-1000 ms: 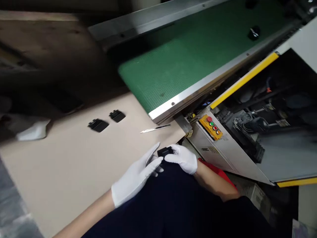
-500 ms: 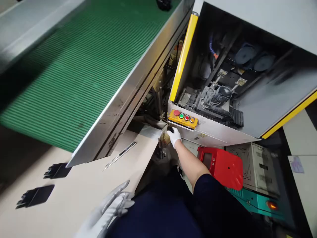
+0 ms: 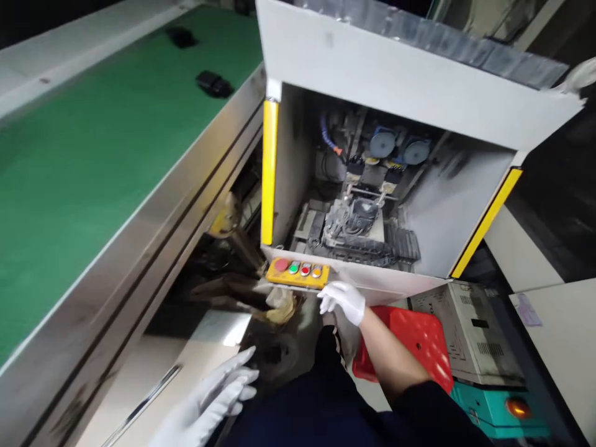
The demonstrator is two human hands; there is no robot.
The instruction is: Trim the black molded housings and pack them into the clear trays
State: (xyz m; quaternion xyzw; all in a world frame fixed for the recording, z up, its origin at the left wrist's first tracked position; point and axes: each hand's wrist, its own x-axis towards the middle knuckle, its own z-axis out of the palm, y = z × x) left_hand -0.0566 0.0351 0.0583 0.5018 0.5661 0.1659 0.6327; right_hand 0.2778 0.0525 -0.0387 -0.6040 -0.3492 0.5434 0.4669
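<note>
Left of the cabinet (image 3: pixel 395 68) runs a green belt (image 3: pixel 102 149); inside it we see two discs (image 3: pixel 382 143) and a motor (image 3: pixel 363 215); the panel (image 3: pixel 298 274) lies crosswise, buttons facing us; our right hand (image 3: pixel 343 302) curls by its right end, contents unclear; our left hand (image 3: pixel 212 400) is open.

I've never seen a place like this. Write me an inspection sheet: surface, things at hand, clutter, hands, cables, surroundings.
Surface: pale bench, partly in view.
Things at hand: yellow button box beside the right hand; slim tool on the bench near the left hand.
Clutter: crumpled material beyond the bench end.
Hands: white-gloved; left open, right loosely curled; nothing seen held.
Cables: blue hose inside the open-fronted machine; other lines unclear.
Surroundings: green belt carrying dark items; red plastic object; glowing orange lamp.
</note>
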